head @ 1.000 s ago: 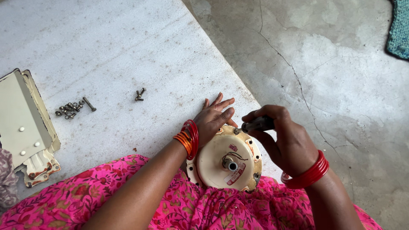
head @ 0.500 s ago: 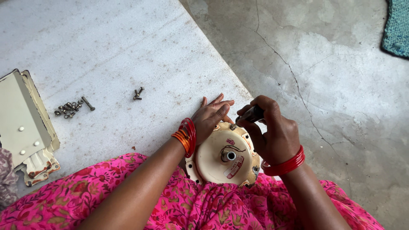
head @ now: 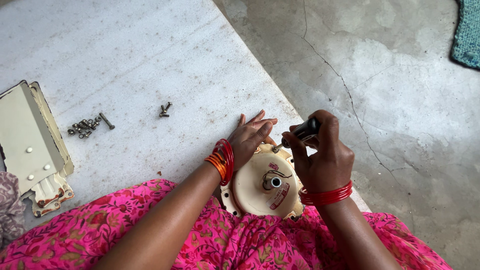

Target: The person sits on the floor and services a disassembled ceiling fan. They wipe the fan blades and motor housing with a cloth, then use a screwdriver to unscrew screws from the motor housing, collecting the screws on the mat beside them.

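Observation:
A round cream motor housing (head: 255, 192) with a centre shaft and a red label rests on my lap, over pink floral cloth. My left hand (head: 250, 137) lies flat on its far rim, fingers spread, orange and red bangles at the wrist. My right hand (head: 322, 155) is closed around a black-handled screwdriver (head: 304, 131). The screwdriver tip points down at the housing's upper right rim, next to my left fingertips. Red bangles circle my right wrist.
A white slab (head: 150, 60) carries two loose screws (head: 165, 109) and a small pile of screws and nuts (head: 86, 126). Cream metal fan blades (head: 30, 145) lie at the left edge. Cracked grey concrete floor (head: 390, 90) spreads right; a teal mat (head: 467, 32) is at the corner.
My right hand has shifted slightly with the screwdriver at the housing rim, its wrist turning. My left hand stays pressed on the housing.

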